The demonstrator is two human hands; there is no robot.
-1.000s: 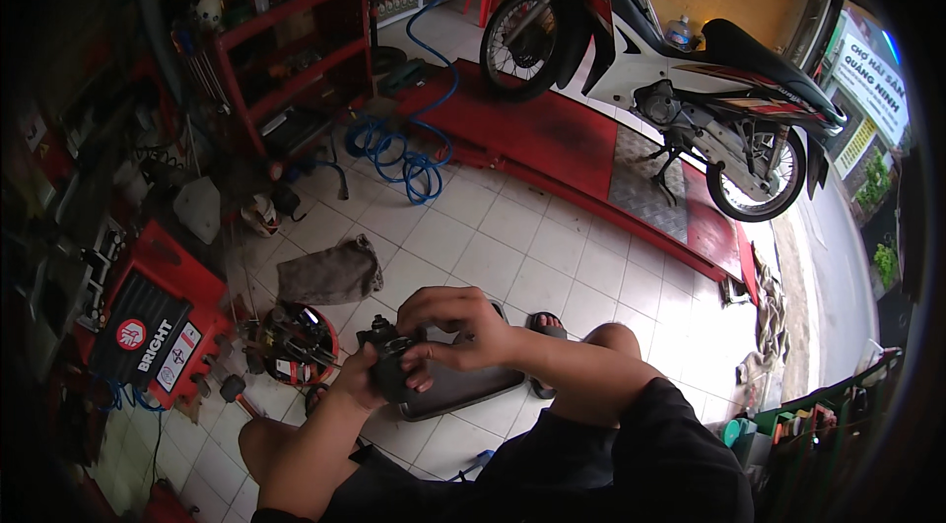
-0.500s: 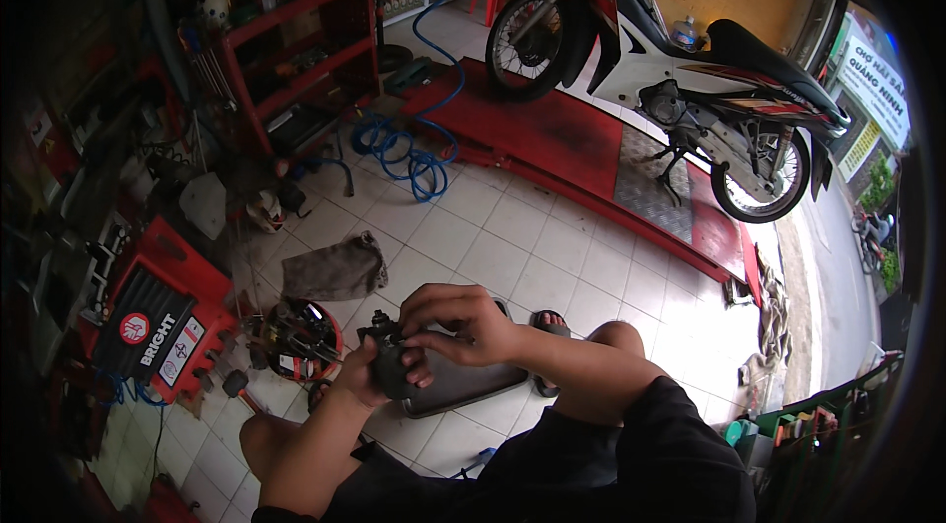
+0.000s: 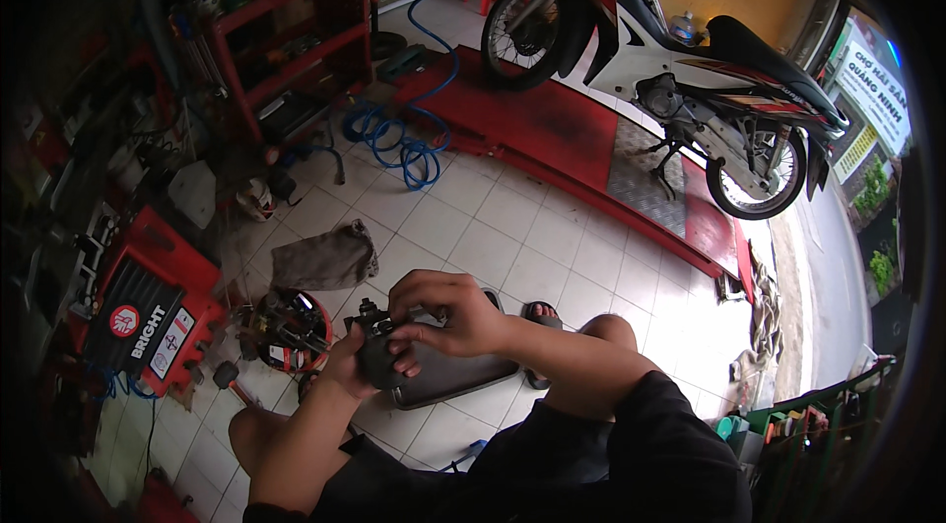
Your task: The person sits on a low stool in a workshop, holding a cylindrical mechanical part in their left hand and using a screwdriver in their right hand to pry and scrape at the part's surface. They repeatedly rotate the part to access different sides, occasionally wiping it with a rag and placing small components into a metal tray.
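Left grip (image 3: pixel 349 363) around dark part (image 3: pixel 377 363), seemingly metal

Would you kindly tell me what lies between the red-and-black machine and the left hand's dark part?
In the head view, a round red tub of tools lies between the red-and-black machine and the dark part in the left hand, with a mallet alongside.

The hands (image 3: pixel 456 314) hold a dark part (image 3: pixel 375 363) near a black tray (image 3: pixel 458 378).
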